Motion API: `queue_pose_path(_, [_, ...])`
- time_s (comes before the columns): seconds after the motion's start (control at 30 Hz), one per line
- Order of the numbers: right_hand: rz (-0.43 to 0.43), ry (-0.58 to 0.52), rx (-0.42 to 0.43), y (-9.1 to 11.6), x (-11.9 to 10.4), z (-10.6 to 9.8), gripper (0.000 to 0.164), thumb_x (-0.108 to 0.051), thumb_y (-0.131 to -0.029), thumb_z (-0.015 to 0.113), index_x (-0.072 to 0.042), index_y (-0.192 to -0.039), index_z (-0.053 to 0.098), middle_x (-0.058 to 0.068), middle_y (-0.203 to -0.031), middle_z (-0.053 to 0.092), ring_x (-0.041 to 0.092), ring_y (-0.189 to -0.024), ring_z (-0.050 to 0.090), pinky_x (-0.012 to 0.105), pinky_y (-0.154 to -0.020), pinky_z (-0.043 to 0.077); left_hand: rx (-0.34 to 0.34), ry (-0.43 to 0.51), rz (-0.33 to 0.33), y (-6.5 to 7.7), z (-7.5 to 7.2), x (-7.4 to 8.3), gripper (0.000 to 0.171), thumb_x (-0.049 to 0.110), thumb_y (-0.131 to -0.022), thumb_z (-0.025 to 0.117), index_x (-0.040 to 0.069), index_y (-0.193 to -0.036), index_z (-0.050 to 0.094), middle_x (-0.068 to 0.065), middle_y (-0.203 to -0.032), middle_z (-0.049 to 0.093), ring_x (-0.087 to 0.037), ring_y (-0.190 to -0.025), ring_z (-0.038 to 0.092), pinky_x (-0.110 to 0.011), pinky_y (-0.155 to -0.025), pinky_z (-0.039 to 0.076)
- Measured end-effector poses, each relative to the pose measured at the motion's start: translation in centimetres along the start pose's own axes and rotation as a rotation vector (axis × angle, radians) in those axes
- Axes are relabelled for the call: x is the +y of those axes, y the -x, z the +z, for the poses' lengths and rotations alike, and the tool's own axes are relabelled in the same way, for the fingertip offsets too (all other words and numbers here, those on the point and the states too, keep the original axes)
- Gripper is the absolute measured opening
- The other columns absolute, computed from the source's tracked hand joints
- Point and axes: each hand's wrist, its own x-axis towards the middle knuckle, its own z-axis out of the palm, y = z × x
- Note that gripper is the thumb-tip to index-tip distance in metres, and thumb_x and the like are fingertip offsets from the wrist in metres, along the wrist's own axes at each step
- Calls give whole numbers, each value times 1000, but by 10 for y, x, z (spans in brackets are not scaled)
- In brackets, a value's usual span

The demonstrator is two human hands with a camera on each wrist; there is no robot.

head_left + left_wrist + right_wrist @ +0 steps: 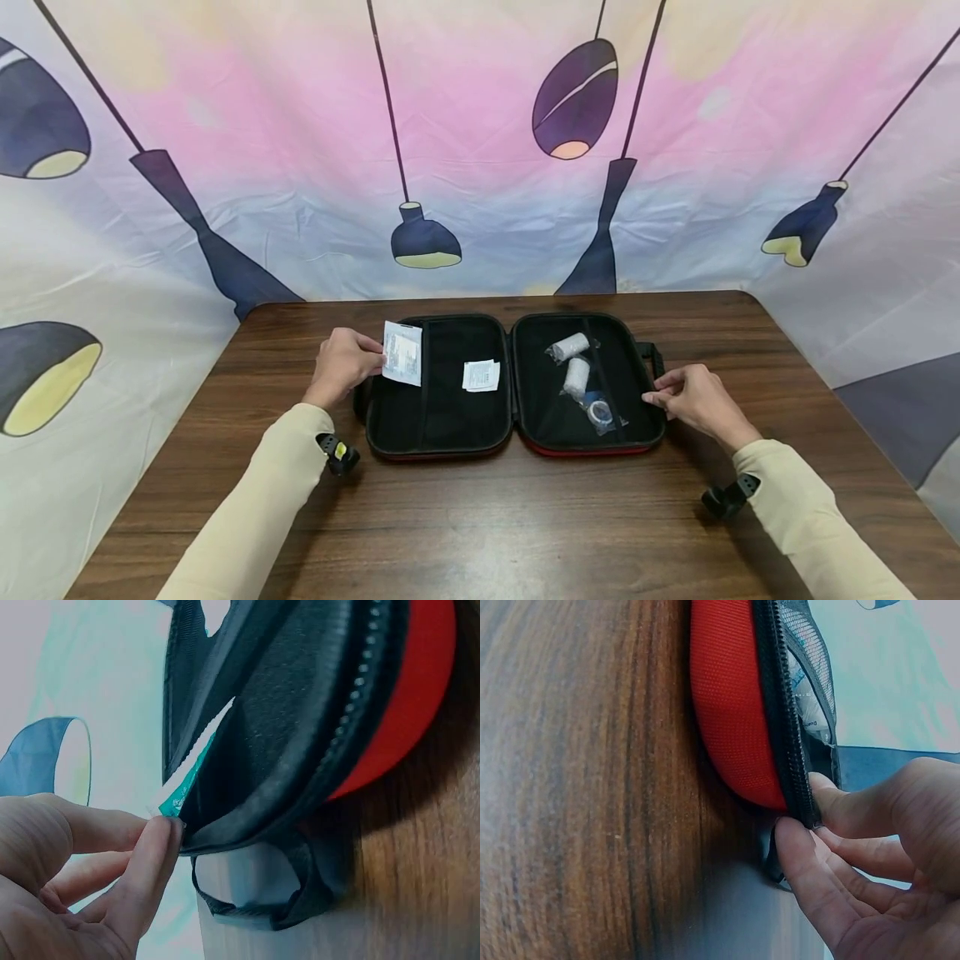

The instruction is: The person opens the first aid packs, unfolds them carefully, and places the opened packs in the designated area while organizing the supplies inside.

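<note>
An open zippered case (465, 425) with a black lining and red outside lies on the table. My left hand (345, 362) pinches a white flat packet (402, 354) over the left half's outer side; the left wrist view shows the packet's green face (182, 793). At the right half, my right hand (870, 855) pinches the zippered rim (799, 769) between thumb and fingers. Small white packets (482, 376) lie in the left half. Two wrapped white rolls (576, 377) and a blue-and-white tape roll (598, 411) are in the right half.
The brown wooden table (480, 525) meets a patterned cloth backdrop (495, 225) at its far edge. Black handle loops show at the case's outer sides, one handle (262, 911) below the left hand's packet. Each wrist wears a small black camera (727, 497).
</note>
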Motion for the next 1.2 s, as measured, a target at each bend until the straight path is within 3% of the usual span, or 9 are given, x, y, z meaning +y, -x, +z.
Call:
queue_pose_path(0.17, [-7, 7, 7, -1, 0, 2, 43, -22, -93, 76, 15, -112, 67, 14, -87, 74, 18, -64, 68, 46, -70, 59, 5, -89, 3, -1, 8, 4, 22, 11, -94, 69, -3, -109, 76, -19, -101, 74, -22, -81, 72, -29, -62, 55])
queue_pose_path(0.4, [-8, 3, 2, -2, -1, 2, 42, -23, -93, 76, 15, -112, 68, 14, -88, 74, 18, -64, 68, 46, -70, 59, 13, -98, 16, -3, 19, 6, 20, 11, -91, 70, 0, -106, 78, -14, -92, 76, -22, -78, 71, -35, -70, 55])
queue_pose_path(0.67, [-13, -5, 9, -2, -1, 3, 42, -23, -93, 76, 15, -111, 68, 13, -86, 74, 18, -64, 68, 45, -69, 59, -10, -70, 52, -5, 29, 8, 21, 5, -84, 68, 0, -101, 79, -11, -90, 76, -24, -80, 67, -30, -64, 52])
queue_pose_path(0.93, [-15, -11, 5, -2, 0, 2, 42, -23, -94, 76, 14, -111, 68, 14, -87, 73, 18, -64, 68, 43, -67, 59, -56, -79, 96, -3, 24, 9, 23, 9, -93, 68, -1, -113, 76, -18, -108, 74, -22, -80, 68, -28, -63, 51])
queue_pose_path(1.2, [6, -10, -7, -1, 2, 1, 41, -23, -94, 75, 14, -111, 68, 15, -89, 73, 19, -65, 69, 44, -68, 59, -79, -64, 113, 2, 23, 18, 12, 6, -91, 74, 0, -101, 78, -10, -87, 76, -18, -74, 72, -29, -64, 56])
